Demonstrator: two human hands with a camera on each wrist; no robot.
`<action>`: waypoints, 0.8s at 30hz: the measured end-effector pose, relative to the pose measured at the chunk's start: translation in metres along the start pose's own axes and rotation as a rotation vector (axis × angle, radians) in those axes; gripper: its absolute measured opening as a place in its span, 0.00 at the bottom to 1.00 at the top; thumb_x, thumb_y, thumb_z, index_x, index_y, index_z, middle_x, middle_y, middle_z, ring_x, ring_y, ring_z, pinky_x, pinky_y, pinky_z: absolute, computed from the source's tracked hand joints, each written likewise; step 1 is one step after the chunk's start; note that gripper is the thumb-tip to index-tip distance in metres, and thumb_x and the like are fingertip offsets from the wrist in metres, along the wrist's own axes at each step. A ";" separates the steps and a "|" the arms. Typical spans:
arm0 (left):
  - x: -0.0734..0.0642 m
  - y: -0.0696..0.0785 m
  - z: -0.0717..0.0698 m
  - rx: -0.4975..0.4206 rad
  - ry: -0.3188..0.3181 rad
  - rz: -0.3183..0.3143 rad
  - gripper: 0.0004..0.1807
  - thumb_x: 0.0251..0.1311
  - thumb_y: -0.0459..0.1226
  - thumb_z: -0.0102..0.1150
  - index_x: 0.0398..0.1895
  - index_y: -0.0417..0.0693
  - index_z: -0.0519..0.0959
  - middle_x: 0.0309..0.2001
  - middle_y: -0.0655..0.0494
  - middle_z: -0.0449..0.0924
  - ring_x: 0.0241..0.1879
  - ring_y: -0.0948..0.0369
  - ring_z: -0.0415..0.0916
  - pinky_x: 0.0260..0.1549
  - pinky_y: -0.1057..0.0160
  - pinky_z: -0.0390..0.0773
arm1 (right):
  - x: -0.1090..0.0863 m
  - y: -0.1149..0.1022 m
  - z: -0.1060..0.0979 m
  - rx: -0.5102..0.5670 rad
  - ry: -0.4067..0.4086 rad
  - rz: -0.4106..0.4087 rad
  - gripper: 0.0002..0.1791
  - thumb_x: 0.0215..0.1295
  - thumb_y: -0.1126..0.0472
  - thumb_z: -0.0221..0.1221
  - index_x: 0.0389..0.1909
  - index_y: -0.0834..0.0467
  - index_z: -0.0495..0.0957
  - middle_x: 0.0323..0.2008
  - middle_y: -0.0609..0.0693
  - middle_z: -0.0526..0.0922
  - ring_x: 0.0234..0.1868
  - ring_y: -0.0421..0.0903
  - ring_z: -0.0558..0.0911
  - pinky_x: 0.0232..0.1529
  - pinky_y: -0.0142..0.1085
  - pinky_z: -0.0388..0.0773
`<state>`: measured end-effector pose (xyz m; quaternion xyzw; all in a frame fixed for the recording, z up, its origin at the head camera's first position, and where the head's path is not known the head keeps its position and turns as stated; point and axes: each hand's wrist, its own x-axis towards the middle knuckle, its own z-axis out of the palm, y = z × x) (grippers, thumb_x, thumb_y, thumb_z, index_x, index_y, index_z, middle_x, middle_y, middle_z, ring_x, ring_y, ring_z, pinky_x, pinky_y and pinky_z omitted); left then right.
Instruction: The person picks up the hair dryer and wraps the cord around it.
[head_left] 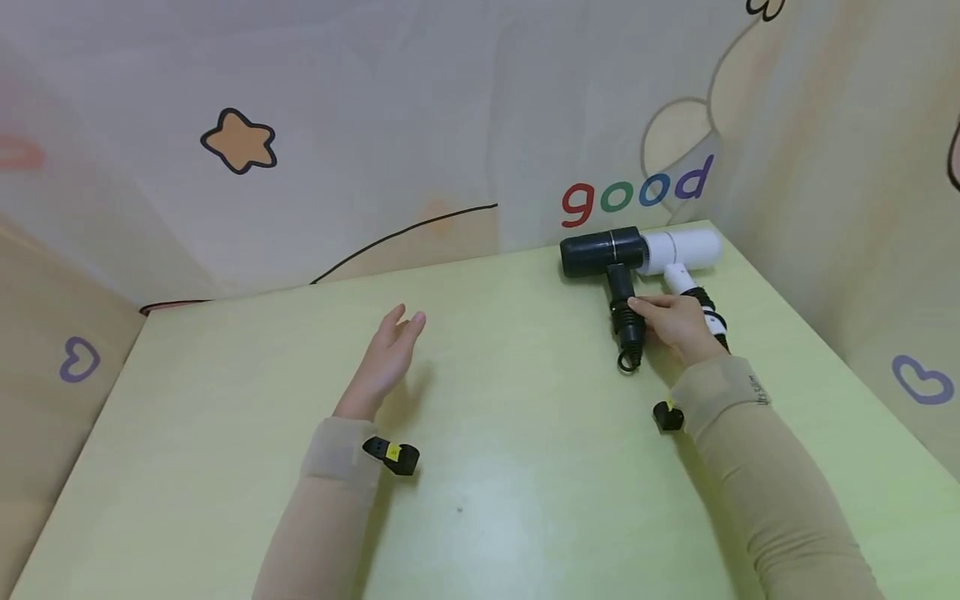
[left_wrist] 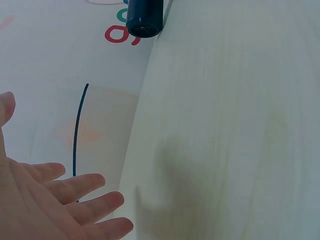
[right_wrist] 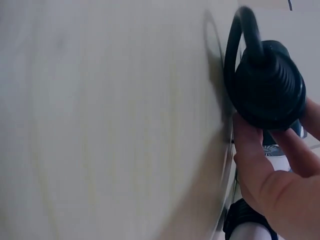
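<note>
A black hair dryer (head_left: 592, 252) lies at the back right of the table, its handle pointing toward me. My right hand (head_left: 678, 325) holds that handle from its right side. The right wrist view shows fingertips against the handle's ribbed cord end (right_wrist: 270, 90), with a loop of cord above it. Close behind, a white hair dryer (head_left: 693, 248) overlaps the black one; my right hand covers part of its handle. Out to the left, my left hand (head_left: 382, 362) hovers over the table, fingers extended and holding nothing. The black dryer's barrel end (left_wrist: 145, 22) shows at the top of the left wrist view.
The pale yellow-green table (head_left: 480, 433) meets a printed cloth backdrop (head_left: 390, 125) at its back edge. Another cloth wall (head_left: 840, 208) runs along the right side, close to the white dryer. Dark wrist cameras (head_left: 401, 458) are strapped to both wrists.
</note>
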<state>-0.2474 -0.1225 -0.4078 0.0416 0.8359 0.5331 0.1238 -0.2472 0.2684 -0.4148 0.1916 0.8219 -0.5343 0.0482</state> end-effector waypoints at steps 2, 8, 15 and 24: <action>-0.001 -0.003 0.000 -0.011 -0.001 -0.004 0.47 0.61 0.67 0.36 0.76 0.52 0.39 0.74 0.45 0.47 0.73 0.49 0.46 0.69 0.42 0.50 | 0.001 0.000 -0.003 -0.012 -0.038 -0.011 0.32 0.68 0.47 0.51 0.66 0.64 0.64 0.62 0.62 0.70 0.47 0.38 0.76 0.52 0.32 0.73; -0.004 -0.007 0.000 -0.013 0.021 -0.011 0.46 0.63 0.66 0.36 0.75 0.51 0.42 0.74 0.46 0.47 0.73 0.50 0.46 0.69 0.44 0.51 | 0.002 -0.005 -0.009 -0.021 -0.115 -0.022 0.32 0.69 0.51 0.51 0.66 0.68 0.61 0.61 0.66 0.69 0.35 0.29 0.77 0.41 0.27 0.77; -0.011 -0.009 0.000 0.152 0.078 0.036 0.45 0.62 0.67 0.34 0.75 0.50 0.46 0.75 0.50 0.47 0.74 0.48 0.44 0.69 0.44 0.51 | -0.009 -0.015 -0.009 -0.354 -0.034 -0.140 0.33 0.71 0.48 0.46 0.67 0.67 0.61 0.63 0.68 0.66 0.57 0.59 0.72 0.57 0.49 0.72; -0.024 0.000 0.006 0.376 0.174 0.189 0.40 0.68 0.60 0.36 0.73 0.43 0.51 0.74 0.45 0.46 0.74 0.47 0.43 0.70 0.44 0.48 | -0.028 -0.022 0.000 -0.544 0.113 -0.282 0.37 0.71 0.47 0.46 0.70 0.69 0.52 0.68 0.70 0.57 0.68 0.68 0.58 0.64 0.60 0.58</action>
